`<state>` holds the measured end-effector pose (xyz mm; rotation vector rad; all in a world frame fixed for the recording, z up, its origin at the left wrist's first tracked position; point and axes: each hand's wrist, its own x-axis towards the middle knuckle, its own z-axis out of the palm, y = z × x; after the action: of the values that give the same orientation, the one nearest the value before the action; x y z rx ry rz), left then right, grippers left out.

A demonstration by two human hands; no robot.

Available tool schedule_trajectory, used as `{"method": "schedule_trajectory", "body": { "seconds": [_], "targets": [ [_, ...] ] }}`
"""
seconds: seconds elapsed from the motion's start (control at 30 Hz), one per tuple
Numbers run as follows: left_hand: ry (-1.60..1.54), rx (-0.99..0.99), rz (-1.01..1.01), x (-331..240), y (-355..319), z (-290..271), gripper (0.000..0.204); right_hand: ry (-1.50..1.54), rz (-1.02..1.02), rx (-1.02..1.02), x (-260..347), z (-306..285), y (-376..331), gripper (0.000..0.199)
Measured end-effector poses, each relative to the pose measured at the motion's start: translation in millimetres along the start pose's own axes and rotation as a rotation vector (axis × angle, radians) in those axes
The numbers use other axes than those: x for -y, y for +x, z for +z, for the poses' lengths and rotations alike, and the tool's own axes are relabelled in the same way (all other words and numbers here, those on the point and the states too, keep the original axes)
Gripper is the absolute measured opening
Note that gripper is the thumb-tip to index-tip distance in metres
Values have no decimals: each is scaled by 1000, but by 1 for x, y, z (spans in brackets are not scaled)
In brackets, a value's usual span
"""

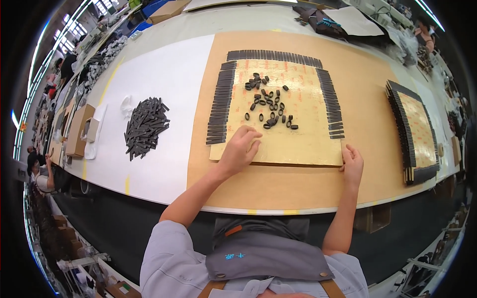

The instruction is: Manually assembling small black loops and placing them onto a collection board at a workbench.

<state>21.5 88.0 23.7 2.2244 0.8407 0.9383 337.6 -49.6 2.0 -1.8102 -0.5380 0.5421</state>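
Note:
A yellowish flat board (293, 149) lies before me, with short black strips (221, 107) lined up side by side along its left, far and right edges. Small black loops (273, 102) are scattered over its middle. My left hand (239, 151) is over the near left part of the board, fingers bent and thumb apart, with nothing visible between them. At the board's right edge, close to the near corner, my right hand (352, 161) has its fingers closed on the edge. Whether a small piece is also in those fingers is hidden.
Left of the board lies a pile of loose black strips (147, 126) beside a crumpled white scrap (127, 105). A stack of similar edged boards (416, 130) sits at the right. Brown paper (278, 186) covers part of the table. Cardboard boxes (80, 130) stand far left; a dark bag (323, 22) lies at the back.

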Motion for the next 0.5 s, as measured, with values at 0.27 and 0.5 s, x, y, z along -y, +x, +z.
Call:
{"method": "schedule_trajectory", "body": {
  "seconds": [0.27,0.5],
  "targets": [
    [-120,41,-70,-9,-37,29,17,75,-12,310,-2,2,18,31],
    [149,170,165,-28,-12,47,33,-240,-126,219,-1,-14,49,35]
  ]
}}
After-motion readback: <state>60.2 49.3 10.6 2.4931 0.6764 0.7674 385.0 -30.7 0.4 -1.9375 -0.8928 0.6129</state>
